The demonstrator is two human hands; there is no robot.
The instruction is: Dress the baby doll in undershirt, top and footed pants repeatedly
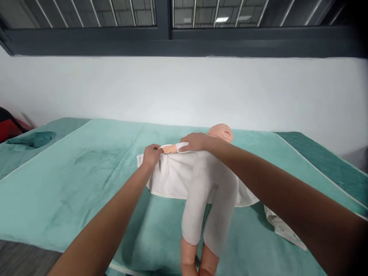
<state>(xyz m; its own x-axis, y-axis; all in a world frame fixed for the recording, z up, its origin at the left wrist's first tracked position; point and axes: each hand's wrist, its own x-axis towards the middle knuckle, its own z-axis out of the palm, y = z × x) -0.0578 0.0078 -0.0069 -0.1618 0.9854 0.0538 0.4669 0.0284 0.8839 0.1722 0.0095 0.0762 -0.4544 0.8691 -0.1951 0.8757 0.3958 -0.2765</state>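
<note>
A baby doll (211, 191) with a white cloth body lies on its back, its head away from me and its bare lower legs toward me. Under it a white garment (176, 178) is spread out on both sides. My left hand (151, 156) is closed in a pinch on the garment's cloth, right beside the doll's small hand (169, 149). My right hand (195, 142) curls over the doll's white-covered arm near the shoulder, fingers closed on it. My right forearm hides part of the doll's chest and far side.
A teal blanket (86, 172) covers the bed surface up to the white wall (161, 88). A white cloth (283, 226) lies at the right, partly behind my forearm. At the far left are a crumpled teal fold (31, 138) and a red and black item (8, 128).
</note>
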